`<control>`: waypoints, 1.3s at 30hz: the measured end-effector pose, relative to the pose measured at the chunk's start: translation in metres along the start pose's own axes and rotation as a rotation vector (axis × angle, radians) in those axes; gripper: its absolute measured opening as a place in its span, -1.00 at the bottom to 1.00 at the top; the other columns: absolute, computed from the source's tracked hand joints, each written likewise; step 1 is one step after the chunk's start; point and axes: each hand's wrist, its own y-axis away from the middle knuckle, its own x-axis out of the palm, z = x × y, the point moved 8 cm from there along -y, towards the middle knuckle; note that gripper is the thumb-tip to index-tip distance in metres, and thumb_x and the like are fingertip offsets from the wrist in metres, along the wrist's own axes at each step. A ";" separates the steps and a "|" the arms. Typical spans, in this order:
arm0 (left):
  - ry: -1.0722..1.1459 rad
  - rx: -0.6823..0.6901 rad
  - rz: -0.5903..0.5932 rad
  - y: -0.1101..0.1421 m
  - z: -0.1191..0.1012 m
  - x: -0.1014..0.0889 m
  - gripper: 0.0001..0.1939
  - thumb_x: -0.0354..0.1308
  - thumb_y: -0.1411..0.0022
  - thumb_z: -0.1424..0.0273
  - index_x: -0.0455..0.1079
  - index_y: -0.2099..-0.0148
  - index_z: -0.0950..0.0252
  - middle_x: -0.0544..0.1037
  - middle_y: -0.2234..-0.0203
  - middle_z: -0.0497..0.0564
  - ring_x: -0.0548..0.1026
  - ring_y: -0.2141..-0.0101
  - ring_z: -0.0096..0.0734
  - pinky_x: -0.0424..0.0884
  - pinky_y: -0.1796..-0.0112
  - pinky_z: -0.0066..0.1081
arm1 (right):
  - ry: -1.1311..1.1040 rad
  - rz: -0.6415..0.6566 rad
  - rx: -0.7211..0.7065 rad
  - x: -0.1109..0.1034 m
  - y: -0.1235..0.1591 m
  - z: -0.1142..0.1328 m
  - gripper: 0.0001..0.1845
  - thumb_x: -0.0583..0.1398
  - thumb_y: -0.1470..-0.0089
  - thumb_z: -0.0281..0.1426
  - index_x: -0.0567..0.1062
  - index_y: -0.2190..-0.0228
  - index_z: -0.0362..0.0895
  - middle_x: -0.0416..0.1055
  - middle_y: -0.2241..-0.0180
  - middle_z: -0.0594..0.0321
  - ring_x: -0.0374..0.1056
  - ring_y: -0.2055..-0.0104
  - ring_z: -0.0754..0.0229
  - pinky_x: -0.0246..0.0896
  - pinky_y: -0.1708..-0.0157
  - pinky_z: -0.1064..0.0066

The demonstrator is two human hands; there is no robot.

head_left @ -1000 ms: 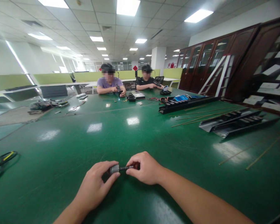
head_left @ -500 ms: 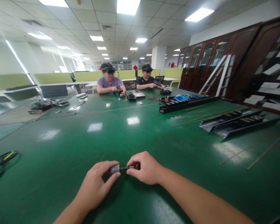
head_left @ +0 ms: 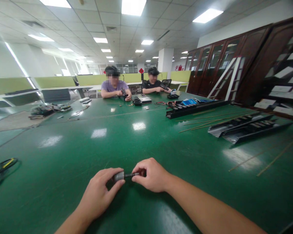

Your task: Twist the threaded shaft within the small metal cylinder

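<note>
Close to me over the green table, my left hand is closed round a small grey cylinder, thumb below and fingers above. A thin dark shaft runs from the cylinder toward the right. My right hand pinches the far end of this shaft between thumb and fingertips. The piece lies level between both hands, low over or on the tabletop. Its exact kind does not show, and my fingers hide both of its ends.
Black metal channels and thin rods lie at right. A black cable is at left, with a heap of parts beyond. Two people sit across the table holding dark tools. A stepladder stands behind.
The view has shifted very slightly. Both hands keep nearly the same grip; a dark reddish shape inside my right hand shows less now.
</note>
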 end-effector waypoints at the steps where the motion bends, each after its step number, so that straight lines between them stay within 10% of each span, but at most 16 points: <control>1: 0.002 0.000 -0.001 0.000 0.000 0.000 -0.69 0.14 -0.32 0.12 0.47 -0.04 0.07 0.62 0.12 -0.02 0.57 0.10 -0.17 0.50 0.05 -0.20 | -0.003 0.000 0.001 0.000 0.000 0.000 -0.84 0.31 -0.02 -0.33 0.63 0.34 -0.14 0.50 0.50 0.28 0.35 0.50 0.29 0.19 0.46 0.51; 39: -0.025 0.010 -0.021 -0.001 0.000 -0.005 -0.68 0.14 -0.32 0.13 0.48 -0.04 0.10 0.62 0.11 0.02 0.56 0.09 -0.15 0.50 0.04 -0.18 | -0.030 0.001 0.054 -0.004 0.000 -0.001 -0.85 0.30 -0.01 -0.36 0.64 0.34 -0.15 0.53 0.49 0.26 0.38 0.49 0.27 0.23 0.45 0.50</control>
